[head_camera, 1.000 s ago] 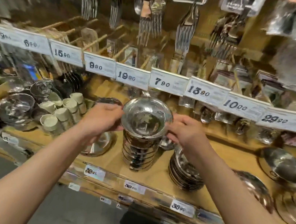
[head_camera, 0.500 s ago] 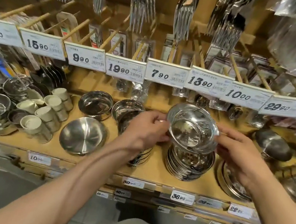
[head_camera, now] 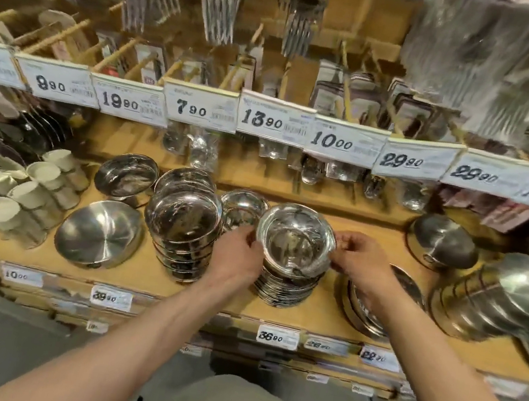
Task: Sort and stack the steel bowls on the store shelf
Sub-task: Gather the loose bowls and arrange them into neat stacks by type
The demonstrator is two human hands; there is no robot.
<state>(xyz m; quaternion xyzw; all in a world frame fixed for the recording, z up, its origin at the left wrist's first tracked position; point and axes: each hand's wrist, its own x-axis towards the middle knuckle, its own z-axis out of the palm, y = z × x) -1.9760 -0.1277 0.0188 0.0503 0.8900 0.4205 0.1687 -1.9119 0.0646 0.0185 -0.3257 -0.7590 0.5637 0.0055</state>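
Two hands are seen at one steel bowl [head_camera: 296,240], which is held by its wide rim between them. The left hand [head_camera: 238,258] is curled against the bowl's left edge, and the right hand [head_camera: 362,262] pinches the right edge with thumb and fingertips. The bowl is kept upright, its mouth upward, directly over a low stack of bowls [head_camera: 283,288] on the wooden shelf [head_camera: 318,313]; whether it already rests on that stack cannot be told. Just left of the left hand a taller stack [head_camera: 181,232] is found, and a small single bowl [head_camera: 243,205] is seen behind the left fingers. Further left a wide shallow bowl [head_camera: 98,233] lies on the shelf. Beneath the right forearm another pile of dishes [head_camera: 374,308] is partly hidden. A row of price tags [head_camera: 201,110] hangs above.
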